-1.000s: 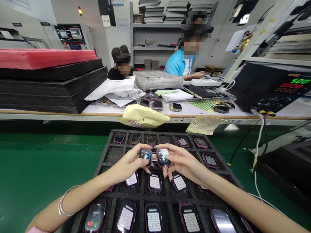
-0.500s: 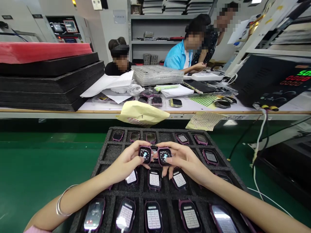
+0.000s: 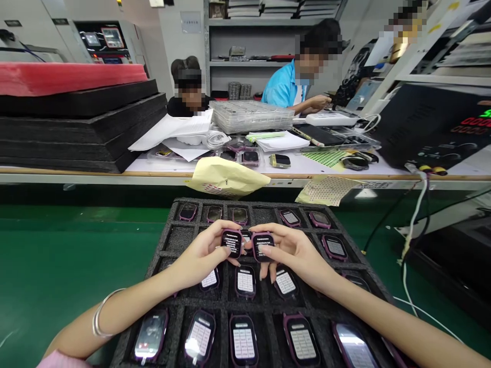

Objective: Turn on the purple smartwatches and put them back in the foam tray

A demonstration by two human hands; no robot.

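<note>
My left hand [image 3: 210,251] is closed around a purple-framed smartwatch [image 3: 231,242], with the thumb on its lit screen. In my right hand [image 3: 293,250] is a matching smartwatch [image 3: 263,246], the thumb resting on its screen too. Both screens carry a list of white text lines on black. The two watches are held side by side above a black foam tray [image 3: 175,305]. Several more purple watches lie in the tray's compartments, among them one with a white keypad-like grid [image 3: 244,341]. My fingers partly hide the watch cases and a watch behind them.
Behind the tray runs a workbench [image 3: 153,177] with stacked black foam trays [image 3: 111,134], a pile of clear plastic trays [image 3: 251,117], papers and a yellow-green watch [image 3: 280,161]. A power supply [image 3: 425,122] stands at right, cables hanging down. Two co-workers sit beyond.
Both held watch screens have switched from a clock-like face to a text list. My hands stay nearly in place. At the back, the standing person has moved right.
</note>
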